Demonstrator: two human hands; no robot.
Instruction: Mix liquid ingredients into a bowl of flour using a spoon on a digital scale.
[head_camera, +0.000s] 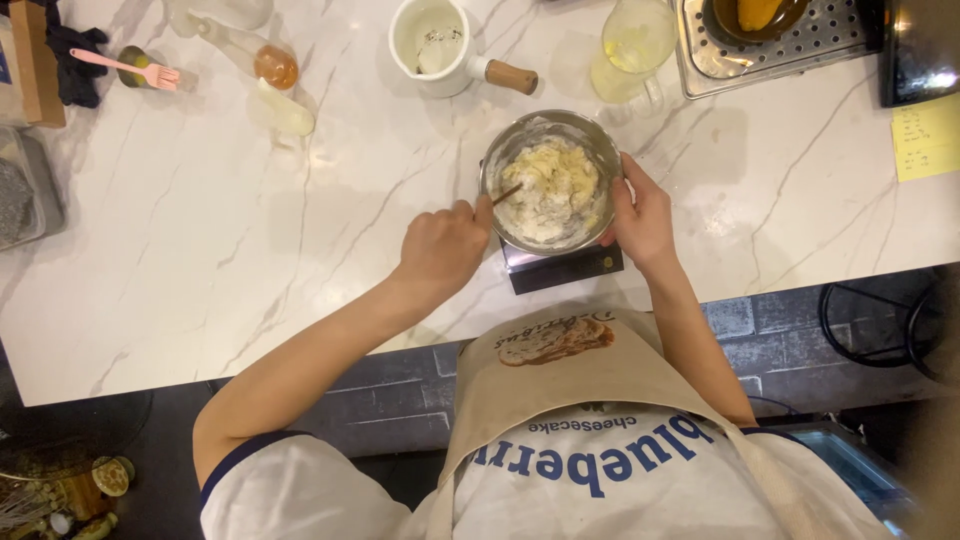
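Around the one metal bowl (551, 180) there are two hands (one on each side), one white pot (432, 45) above it, one glass jug (633, 48), one pink brush (128, 68) far left, one yellow note (926, 137) far right.

A single head-worn camera looks almost straight down from above the person, fairly near, onto the marble surface (200, 250); the person's torso lies at six o'clock, the surface's far edge at twelve.
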